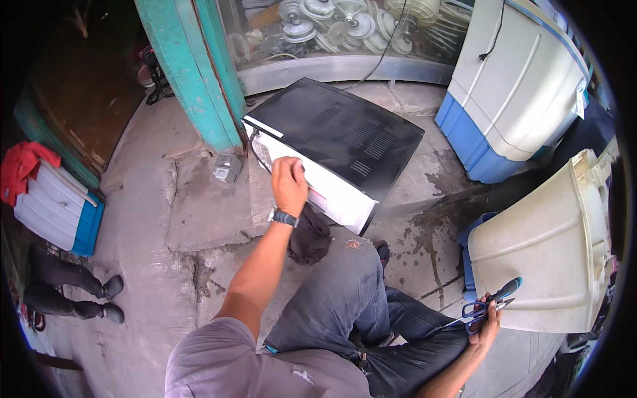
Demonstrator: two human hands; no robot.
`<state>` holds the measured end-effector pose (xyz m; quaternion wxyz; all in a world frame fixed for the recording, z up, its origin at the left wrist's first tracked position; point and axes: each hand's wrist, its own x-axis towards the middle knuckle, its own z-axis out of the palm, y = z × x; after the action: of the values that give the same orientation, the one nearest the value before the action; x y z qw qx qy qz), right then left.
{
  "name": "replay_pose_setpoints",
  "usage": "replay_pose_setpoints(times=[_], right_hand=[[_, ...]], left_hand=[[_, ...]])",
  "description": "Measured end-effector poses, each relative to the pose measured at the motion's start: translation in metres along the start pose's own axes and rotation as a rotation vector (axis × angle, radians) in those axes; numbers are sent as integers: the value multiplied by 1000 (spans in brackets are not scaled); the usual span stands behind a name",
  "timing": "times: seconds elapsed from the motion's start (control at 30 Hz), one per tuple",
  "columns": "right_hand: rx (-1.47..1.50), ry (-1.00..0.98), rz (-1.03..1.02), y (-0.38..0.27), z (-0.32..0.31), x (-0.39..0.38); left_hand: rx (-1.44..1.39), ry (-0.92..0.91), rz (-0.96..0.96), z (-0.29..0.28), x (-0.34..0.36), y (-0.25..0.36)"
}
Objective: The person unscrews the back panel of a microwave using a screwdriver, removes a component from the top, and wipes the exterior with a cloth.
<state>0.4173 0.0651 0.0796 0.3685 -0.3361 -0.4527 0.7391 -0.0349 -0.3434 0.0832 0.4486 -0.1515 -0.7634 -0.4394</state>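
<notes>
A boxy appliance with a black slotted cover and a white side panel sits on the concrete in front of me. My left hand, with a watch on its wrist, is at that white panel, fingers curled together; what they may pinch is hidden. A black power cord hangs from the panel beside that hand. Over my thigh at the lower right, my right hand is closed around blue-handled scissors and a screwdriver with a blue and black handle. Dark cloth lies below the panel.
White-and-blue plastic tubs stand at the right, another washer-like tub nearer. A small grey metal piece lies by the turquoise post. Behind glass are pulley-like parts. A person's legs show at left.
</notes>
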Motion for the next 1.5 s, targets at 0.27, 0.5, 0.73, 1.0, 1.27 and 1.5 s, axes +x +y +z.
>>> replay_pose_setpoints(times=[0.27,0.5,0.73,1.0,1.27,1.5], right_hand=[[-35,-29,0,1,6,-2],[-63,-86,-16,0,8,-6],[-35,-69,-44,3,5,-8],[-18,-42,-62,-6,0,-7],[8,-92,20,14,4,12],[-81,7,-9,-2,22,1]], left_hand=[[-209,-261,206,-7,-52,101],[-229,-361,355,-11,-54,84],[-148,-80,94,-8,-25,44],[-536,496,-900,-37,30,-140],[-356,191,-699,-9,113,-201],[-134,-138,-185,-29,91,-165]])
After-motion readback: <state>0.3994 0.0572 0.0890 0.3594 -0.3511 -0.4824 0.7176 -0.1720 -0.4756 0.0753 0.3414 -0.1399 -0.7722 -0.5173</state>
